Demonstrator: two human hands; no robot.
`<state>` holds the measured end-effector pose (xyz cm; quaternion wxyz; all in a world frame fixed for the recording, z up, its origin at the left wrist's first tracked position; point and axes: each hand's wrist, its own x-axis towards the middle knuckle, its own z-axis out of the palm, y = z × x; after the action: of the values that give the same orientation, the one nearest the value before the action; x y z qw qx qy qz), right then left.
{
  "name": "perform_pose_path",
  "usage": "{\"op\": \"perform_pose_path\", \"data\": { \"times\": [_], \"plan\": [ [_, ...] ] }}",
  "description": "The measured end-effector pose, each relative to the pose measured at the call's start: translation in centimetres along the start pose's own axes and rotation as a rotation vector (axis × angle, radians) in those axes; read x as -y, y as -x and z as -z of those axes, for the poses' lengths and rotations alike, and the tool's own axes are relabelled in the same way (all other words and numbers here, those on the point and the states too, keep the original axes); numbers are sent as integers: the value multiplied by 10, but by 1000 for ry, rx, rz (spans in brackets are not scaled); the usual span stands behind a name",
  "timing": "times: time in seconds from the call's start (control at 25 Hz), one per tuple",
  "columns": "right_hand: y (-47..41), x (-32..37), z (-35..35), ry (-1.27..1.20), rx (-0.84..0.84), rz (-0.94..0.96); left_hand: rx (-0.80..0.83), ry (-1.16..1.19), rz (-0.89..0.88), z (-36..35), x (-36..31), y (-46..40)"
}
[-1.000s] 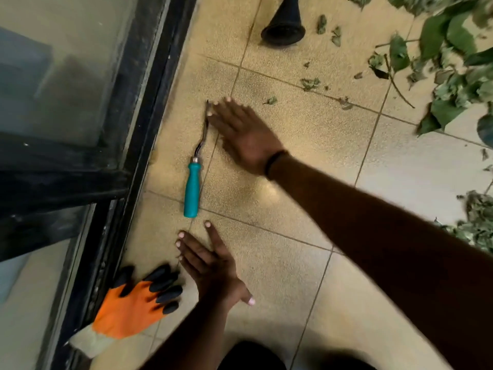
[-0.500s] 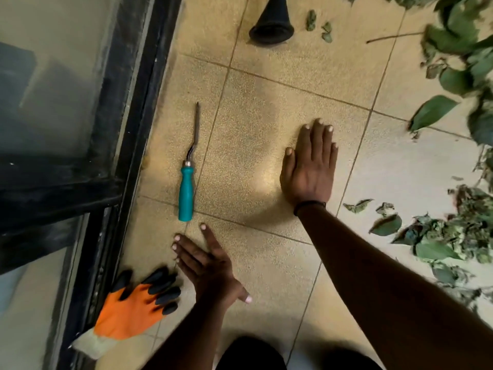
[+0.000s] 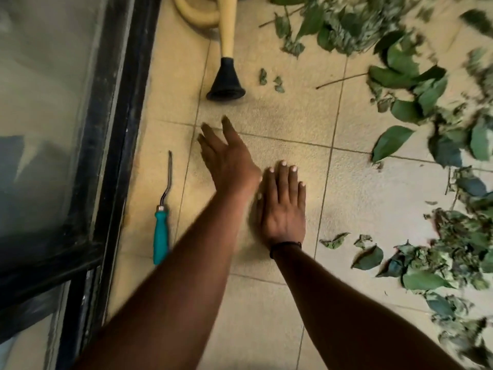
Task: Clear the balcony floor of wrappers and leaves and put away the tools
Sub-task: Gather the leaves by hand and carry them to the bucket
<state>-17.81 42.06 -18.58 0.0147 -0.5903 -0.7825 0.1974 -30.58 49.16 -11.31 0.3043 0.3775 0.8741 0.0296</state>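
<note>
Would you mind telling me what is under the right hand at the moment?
The right hand lies flat on bare floor tile. Nothing pokes out around it; the spot beneath the palm is hidden.

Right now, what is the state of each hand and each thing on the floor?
left hand: open, fingers straight, holds nothing, blurred.
right hand: open, flat on the floor tile.
teal-handled tool: lies flat beside the door frame, untouched.
loose leaves: scattered and heaped at the right, not yet cleared.
black rubber foot: stands on the floor, on a yellow pole.
</note>
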Motion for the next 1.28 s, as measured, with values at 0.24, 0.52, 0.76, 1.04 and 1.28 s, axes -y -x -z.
{"op": "perform_pose_path", "data": {
  "times": [0.24, 0.52, 0.76, 1.04, 1.28],
  "plan": [
    [-2, -3, -2, -120, -50, 2, 320, -195, 286, 17, -32, -70],
    [-186, -9, 59, -170, -238, 158, 429, -229, 251, 20, -29, -72],
    [-305, 40, 68, 202, 153, 626, 441, -262, 263, 22, -31, -76],
    [-295, -127, 117, 131, -157, -446, 499, -239, 247, 25, -27, -78],
    [-319, -21, 114, 74, -312, 141, 510, -243, 252, 25, -30, -78]
  ]
}}
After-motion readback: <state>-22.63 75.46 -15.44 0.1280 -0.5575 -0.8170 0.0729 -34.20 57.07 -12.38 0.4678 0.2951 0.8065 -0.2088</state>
